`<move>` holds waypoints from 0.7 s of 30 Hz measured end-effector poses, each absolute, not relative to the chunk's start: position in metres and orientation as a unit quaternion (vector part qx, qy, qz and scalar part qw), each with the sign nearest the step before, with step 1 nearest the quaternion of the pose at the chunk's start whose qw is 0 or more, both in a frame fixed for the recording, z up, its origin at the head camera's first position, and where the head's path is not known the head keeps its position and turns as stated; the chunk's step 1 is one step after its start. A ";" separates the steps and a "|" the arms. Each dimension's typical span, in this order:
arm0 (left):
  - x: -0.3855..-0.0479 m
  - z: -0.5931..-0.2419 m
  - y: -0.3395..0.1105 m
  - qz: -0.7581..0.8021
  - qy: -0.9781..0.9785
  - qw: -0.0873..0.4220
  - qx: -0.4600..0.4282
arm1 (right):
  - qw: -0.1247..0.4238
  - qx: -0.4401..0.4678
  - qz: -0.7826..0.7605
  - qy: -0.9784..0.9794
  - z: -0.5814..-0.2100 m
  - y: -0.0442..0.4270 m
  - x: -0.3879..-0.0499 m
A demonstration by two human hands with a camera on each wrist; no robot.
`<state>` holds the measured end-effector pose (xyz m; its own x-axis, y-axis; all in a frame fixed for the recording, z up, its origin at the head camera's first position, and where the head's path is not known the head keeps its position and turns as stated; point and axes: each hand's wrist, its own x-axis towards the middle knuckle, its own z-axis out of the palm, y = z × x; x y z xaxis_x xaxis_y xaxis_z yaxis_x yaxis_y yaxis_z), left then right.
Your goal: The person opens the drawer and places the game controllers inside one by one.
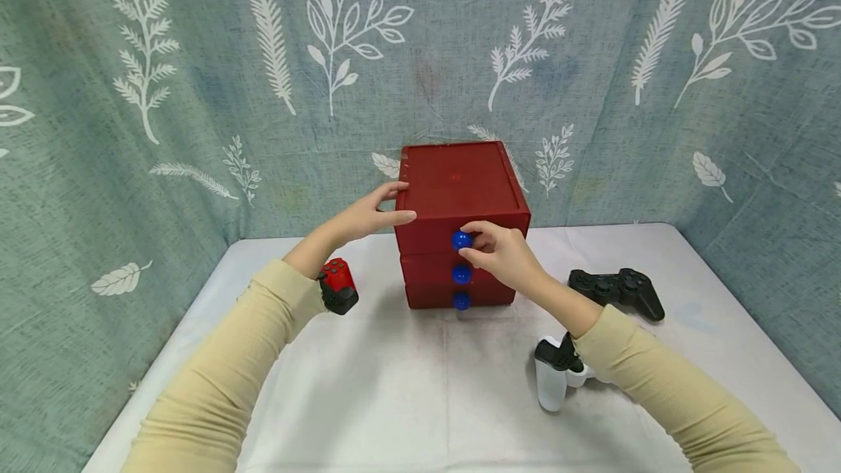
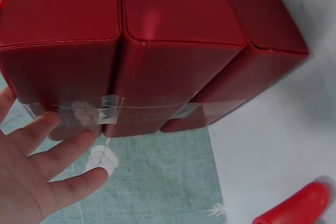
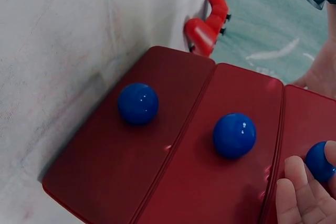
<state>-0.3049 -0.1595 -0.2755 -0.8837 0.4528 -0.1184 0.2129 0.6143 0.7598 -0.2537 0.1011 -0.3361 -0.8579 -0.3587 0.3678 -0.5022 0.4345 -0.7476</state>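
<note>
Drawer box (image 1: pixel 456 181): dk red thruout, top, side & front, slight sheen. Knobs (image 3: pixel 138 103), x3: solid bright blue w/ small wht glints. Tape (image 2: pixel 142 111) on box side: clear. Curtain (image 1: pixel 434 42): muted grey-green w/ wht leaf, fern & sprig prints, plus faint rusty & bluish smudges. Tablecloth (image 1: pixel 394 400): wht. Sleeves (image 1: pixel 223 356): pale beige-yellow. Wrist cams (image 1: pixel 339 300): blk. Gamepads: one red (image 1: pixel 339 277), one blk (image 1: pixel 607 286), one wht (image 1: pixel 551 385).

Soft light casts faint shadows on the white table (image 1: pixel 394 414), glinting off blue knobs (image 3: pixel 234 136).
</note>
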 end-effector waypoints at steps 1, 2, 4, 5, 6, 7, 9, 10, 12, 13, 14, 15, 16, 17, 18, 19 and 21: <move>-0.305 -0.275 -0.159 0.395 0.886 0.152 0.188 | 0.076 0.255 0.466 -0.844 -0.336 0.101 -0.254; -0.305 -0.274 -0.159 0.394 0.887 0.152 0.189 | 0.075 0.255 0.466 -0.844 -0.335 0.101 -0.253; -0.306 -0.273 -0.159 0.394 0.886 0.155 0.190 | 0.073 0.255 0.467 -0.844 -0.335 0.101 -0.253; -0.306 -0.273 -0.159 0.395 0.885 0.157 0.189 | 0.073 0.254 0.467 -0.844 -0.335 0.101 -0.253; -0.306 -0.273 -0.159 0.397 0.884 0.158 0.189 | 0.072 0.254 0.468 -0.843 -0.335 0.101 -0.253; -0.307 -0.273 -0.159 0.397 0.884 0.159 0.188 | 0.072 0.253 0.469 -0.843 -0.335 0.101 -0.253; -0.308 -0.273 -0.160 0.396 0.885 0.161 0.187 | 0.069 0.253 0.472 -0.842 -0.335 0.101 -0.253; -0.309 -0.273 -0.160 0.395 0.885 0.162 0.185 | 0.068 0.252 0.473 -0.841 -0.335 0.101 -0.253; -0.310 -0.273 -0.161 0.393 0.886 0.163 0.184 | 0.067 0.252 0.473 -0.841 -0.335 0.100 -0.253; -0.311 -0.273 -0.162 0.392 0.887 0.163 0.183 | 0.067 0.252 0.473 -0.842 -0.335 0.100 -0.253; -0.312 -0.273 -0.162 0.392 0.887 0.163 0.182 | 0.067 0.252 0.472 -0.842 -0.335 0.100 -0.253; -0.313 -0.274 -0.163 0.393 0.887 0.163 0.180 | 0.068 0.253 0.470 -0.843 -0.335 0.100 -0.253; -0.314 -0.274 -0.163 0.396 0.886 0.163 0.180 | 0.069 0.252 0.469 -0.844 -0.335 0.100 -0.253; -0.314 -0.274 -0.163 0.398 0.885 0.163 0.181 | 0.070 0.252 0.468 -0.844 -0.335 0.100 -0.253; -0.315 -0.275 -0.163 0.398 0.884 0.162 0.183 | 0.071 0.252 0.467 -0.845 -0.335 0.100 -0.253; -0.316 -0.275 -0.163 0.399 0.884 0.162 0.182 | 0.072 0.252 0.466 -0.846 -0.335 0.100 -0.253; -0.316 -0.275 -0.163 0.400 0.883 0.161 0.184 | 0.073 0.251 0.464 -0.846 -0.335 0.100 -0.253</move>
<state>-0.3162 -0.1630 -0.2752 -0.8805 0.4540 -0.1363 0.1966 0.6114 0.7665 -0.2528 0.1004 -0.3345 -0.8635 -0.3566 0.3566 -0.4924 0.4438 -0.7487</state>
